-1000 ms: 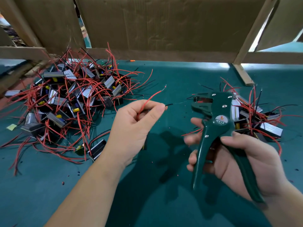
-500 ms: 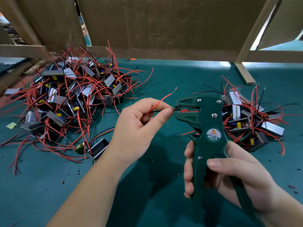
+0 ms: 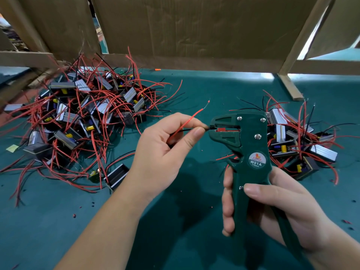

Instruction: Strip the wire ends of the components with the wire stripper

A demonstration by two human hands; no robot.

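Observation:
My left hand (image 3: 165,151) pinches a component's two wires between thumb and forefinger. Its red wire (image 3: 191,116) sticks up and to the right with a bare tip. Its black wire (image 3: 206,128) runs straight into the jaws of the dark green wire stripper (image 3: 245,145). My right hand (image 3: 272,207) is wrapped around the stripper's handles and holds the tool upright, jaws pointing left. The component's body is hidden inside my left palm.
A big heap of components with red and black wires (image 3: 78,121) lies at the left on the green table (image 3: 58,230). A smaller pile (image 3: 300,141) sits at the right behind the stripper. Cardboard panels and wooden slats (image 3: 194,36) close off the back. Insulation scraps dot the mat.
The stripper has swung up and left from beside the right pile until its jaws met the black wire. My left hand has stayed nearly still, pinching the wires.

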